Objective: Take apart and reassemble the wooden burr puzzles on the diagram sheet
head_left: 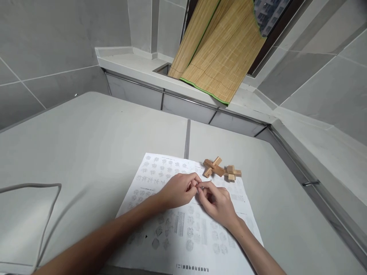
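My left hand (pixel 180 189) and my right hand (pixel 217 200) meet fingertip to fingertip over a large printed sheet (pixel 134 214). Both are closed in a pinch. Whatever sits between the fingertips is too small and too hidden to name; a thin pale edge shows there. Just beyond my fingers, on the sheet's far right part, lie two assemblies of crossed wooden blocks. The left wooden cross (pixel 212 168) has darker faces and carries small marks. Beside it, nearly touching, is a smaller wooden block cluster (pixel 231 173).
The sheet rests on a pale folding table (pixel 94 152) with a seam down its middle. A grey cable (pixel 54 202) loops at the left. Behind the table runs a white ledge (pixel 137 74), with a bamboo blind (pixel 218 53) hanging over it. Tiled walls stand around.
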Demonstrator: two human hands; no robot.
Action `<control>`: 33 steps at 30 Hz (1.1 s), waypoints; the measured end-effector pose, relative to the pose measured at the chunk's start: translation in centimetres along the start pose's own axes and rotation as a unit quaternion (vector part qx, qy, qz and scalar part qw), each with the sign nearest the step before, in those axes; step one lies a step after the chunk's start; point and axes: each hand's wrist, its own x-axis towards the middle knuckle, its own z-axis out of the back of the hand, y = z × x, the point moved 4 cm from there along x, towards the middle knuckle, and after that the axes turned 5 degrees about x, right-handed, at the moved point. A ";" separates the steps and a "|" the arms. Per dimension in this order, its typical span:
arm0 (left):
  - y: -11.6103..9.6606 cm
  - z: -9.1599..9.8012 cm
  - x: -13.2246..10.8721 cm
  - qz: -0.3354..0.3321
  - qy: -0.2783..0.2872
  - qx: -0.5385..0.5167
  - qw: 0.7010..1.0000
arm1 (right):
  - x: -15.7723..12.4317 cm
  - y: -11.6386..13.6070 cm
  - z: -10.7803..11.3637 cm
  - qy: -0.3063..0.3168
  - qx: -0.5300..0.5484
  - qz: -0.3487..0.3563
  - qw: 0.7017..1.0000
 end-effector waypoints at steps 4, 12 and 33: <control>0.1 -0.1 0.0 -0.003 0.000 0.009 1.000 | 0.0 0.0 0.0 0.000 0.004 0.000 1.000; 0.4 -0.5 -0.1 -0.041 0.009 0.046 0.998 | 0.1 0.0 0.0 0.004 0.011 0.004 1.000; 0.9 -1.2 -0.3 -0.093 0.000 0.108 0.990 | 0.0 -0.2 -0.2 0.015 0.007 -0.019 1.000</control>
